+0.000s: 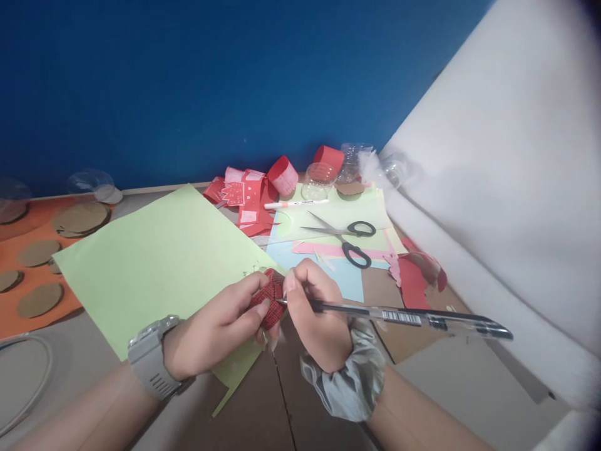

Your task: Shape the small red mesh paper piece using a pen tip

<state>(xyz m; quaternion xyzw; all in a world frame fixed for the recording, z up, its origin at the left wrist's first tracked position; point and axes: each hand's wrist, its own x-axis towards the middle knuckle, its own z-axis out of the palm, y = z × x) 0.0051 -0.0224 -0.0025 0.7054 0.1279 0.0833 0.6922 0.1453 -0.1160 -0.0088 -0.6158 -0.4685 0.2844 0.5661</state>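
My left hand (230,322), with a grey watch (157,354) on its wrist, pinches a small red piece (270,297) marked with a dark crosshatch pattern. Between the fingers of my right hand (319,313) is a pen (404,317) with a clear barrel and a barcode label. Its tip meets the red piece near my left thumb. A grey scrunchie (352,376) circles my right wrist. Beneath and behind my left hand lies a large light green paper sheet (164,250), with a narrow strip hanging off its lower corner.
Black-handled scissors (350,237) and a white marker (295,204) rest on coloured papers. Red paper pieces (253,194), paper rings (283,175) and clear plastic cups (319,180) stand by the blue wall (235,88). Cardboard discs (41,300) sit on orange paper (19,319) at left. Red scraps (416,279) lie at right.
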